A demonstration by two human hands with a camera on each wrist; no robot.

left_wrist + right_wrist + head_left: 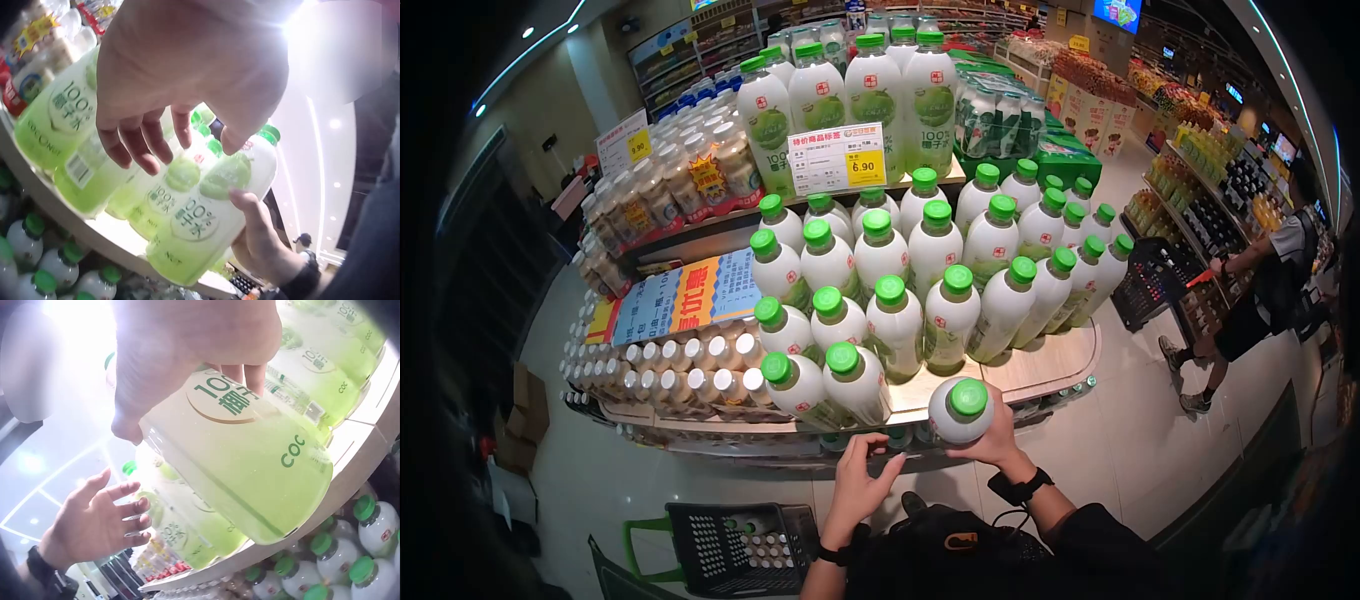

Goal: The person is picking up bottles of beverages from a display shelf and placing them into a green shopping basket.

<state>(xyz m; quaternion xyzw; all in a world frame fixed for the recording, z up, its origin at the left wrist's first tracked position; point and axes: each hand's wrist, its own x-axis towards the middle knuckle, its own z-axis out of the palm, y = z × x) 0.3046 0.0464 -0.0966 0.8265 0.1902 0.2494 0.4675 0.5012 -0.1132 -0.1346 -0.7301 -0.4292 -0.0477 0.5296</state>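
Note:
My right hand (pixel 998 438) grips a coconut water bottle (pixel 958 418) with a green cap, held at the front edge of the display shelf. In the right wrist view that bottle (pixel 250 469) tilts, its fingers partly hidden behind it and its green lower half showing. My left hand (pixel 863 487) hovers to the left of the bottle, holding nothing, with fingers apart and loosely bent. The left wrist view has the left hand (pixel 194 69) above the held bottle (pixel 203 215), while the right thumb lies along the bottle's side. Rows of matching bottles (pixel 890 325) stand just beyond.
Taller coconut bottles (pixel 873 95) and a price sign (pixel 837 160) stand on the upper tier. Smaller white-capped bottles (pixel 690 370) fill the left side. A dark basket (pixel 745 540) holding bottles sits at lower left. Another person (pixel 1250 290) with a basket (pixel 1148 280) is at right.

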